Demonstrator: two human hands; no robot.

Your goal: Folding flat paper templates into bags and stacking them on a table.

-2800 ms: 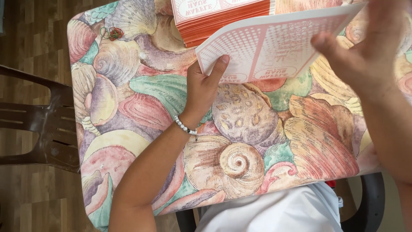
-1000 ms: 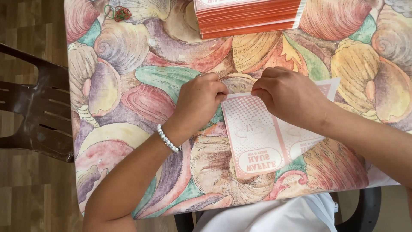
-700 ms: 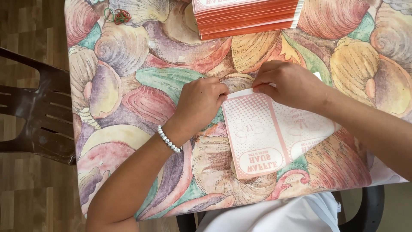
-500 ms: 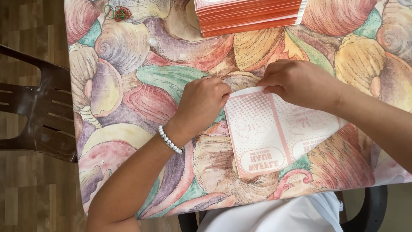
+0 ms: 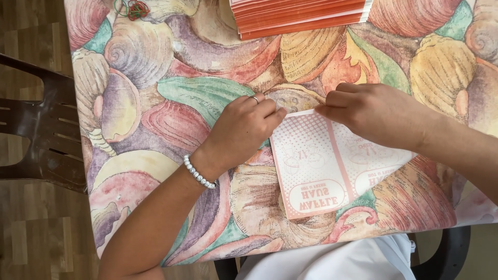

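Both hands meet at the far edge of a pink-and-white printed paper sheet point(image 5: 321, 166). The left hand point(image 5: 244, 127) has its fingertips curled and pressed together on the far left corner; the right hand point(image 5: 373, 111) pinches the same edge just beside it. From them the sheet's fold line runs back toward the person, flat on the shell-patterned worktop point(image 5: 155, 103). Beyond the hands, well apart, lies an orange paper stack point(image 5: 301, 15).
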